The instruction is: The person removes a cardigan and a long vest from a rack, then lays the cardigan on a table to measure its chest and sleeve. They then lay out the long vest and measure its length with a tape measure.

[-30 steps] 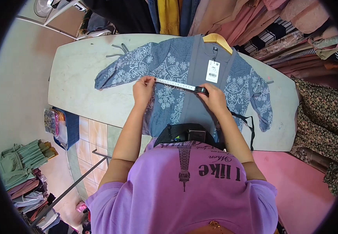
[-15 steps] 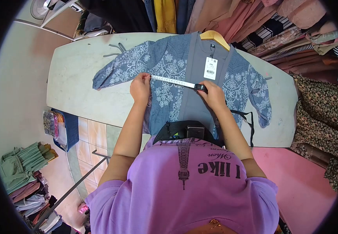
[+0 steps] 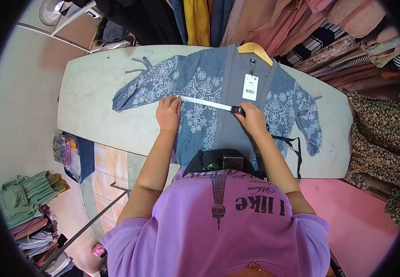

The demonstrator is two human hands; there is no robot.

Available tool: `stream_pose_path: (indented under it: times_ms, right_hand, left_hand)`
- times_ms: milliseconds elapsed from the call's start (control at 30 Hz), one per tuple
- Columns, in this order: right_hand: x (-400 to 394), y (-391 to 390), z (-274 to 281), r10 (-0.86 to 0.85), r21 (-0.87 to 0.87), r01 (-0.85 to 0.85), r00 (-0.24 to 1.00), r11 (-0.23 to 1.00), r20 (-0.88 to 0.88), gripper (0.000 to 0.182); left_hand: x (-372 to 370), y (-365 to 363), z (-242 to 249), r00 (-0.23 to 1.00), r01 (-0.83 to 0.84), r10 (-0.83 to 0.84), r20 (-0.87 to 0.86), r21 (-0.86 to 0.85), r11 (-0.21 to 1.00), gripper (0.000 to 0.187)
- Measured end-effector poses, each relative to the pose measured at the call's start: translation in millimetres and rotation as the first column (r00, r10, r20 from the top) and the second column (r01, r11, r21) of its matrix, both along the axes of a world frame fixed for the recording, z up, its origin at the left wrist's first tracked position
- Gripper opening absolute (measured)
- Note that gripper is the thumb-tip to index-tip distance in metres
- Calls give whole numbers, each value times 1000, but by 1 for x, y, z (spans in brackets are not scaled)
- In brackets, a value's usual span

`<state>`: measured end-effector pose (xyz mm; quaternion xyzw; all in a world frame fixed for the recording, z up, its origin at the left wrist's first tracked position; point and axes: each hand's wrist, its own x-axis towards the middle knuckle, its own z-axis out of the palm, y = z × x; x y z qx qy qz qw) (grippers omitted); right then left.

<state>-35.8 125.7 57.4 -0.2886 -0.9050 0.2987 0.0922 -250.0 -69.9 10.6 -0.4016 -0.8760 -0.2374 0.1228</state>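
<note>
At upper centre, our left hand [image 3: 167, 114] pinched the tape measure's blade [image 3: 204, 101] end between its fingers; our right hand [image 3: 254, 121] clamped its case [image 3: 238, 111]. The blade, barely changed in extension, crossed the cardigan [image 3: 201, 74] on the bench [image 3: 98, 106].

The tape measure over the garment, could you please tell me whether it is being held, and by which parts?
Yes: the left hand pinches the free end of the tape measure, and the right hand holds its black case.

Left hand [image 3: 168, 113] pinching tape [image 3: 204, 102], right hand [image 3: 252, 120] holding case [image 3: 237, 111], floral garment [image 3: 201, 123] beneath
</note>
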Motion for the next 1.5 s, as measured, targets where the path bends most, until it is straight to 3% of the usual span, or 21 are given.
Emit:
stream_pose_path:
  times_ms: [67, 133, 233, 533, 967, 1133, 1233, 1500]
  right_hand:
    - [0, 0, -1, -2, 2, 2, 1000, 1000, -13, 20]
    - [0, 0, 0, -5, 6, 5, 1000, 1000, 5, 21]
    - [2, 2, 3, -12, 7, 12, 1000, 1000, -3, 22]
    - [37, 20, 16, -180, -1, 180, 983, 984, 46, 22]
    - [100, 52, 21, -368, -63, 375, 925, 925, 99, 30]
    - [122, 61, 23, -448, -1, 452, 885, 892, 123, 30]
    - [136, 71, 19, -487, -90, 504, 859, 859, 158, 30]
    - [163, 80, 21, -509, -8, 519, 841, 855, 182, 28]
  left_hand:
    - [4, -5, 1, 996, 71, -71, -56, -4, 997, 20]
    - [10, -10, 4, 990, 85, -101, -101, -148, 985, 30]
    - [11, -14, 0, 995, 90, -96, -22, -188, 978, 36]
    - [9, -18, -8, 996, 88, -87, 13, -185, 979, 36]
    - [1, -19, -10, 989, 123, -133, -69, -138, 983, 33]
    - [1, -20, -13, 989, 126, -136, -61, -143, 982, 32]
    - [0, -19, -14, 990, 122, -131, -61, -133, 984, 31]
    - [0, -20, -15, 990, 121, -129, -52, -135, 983, 32]
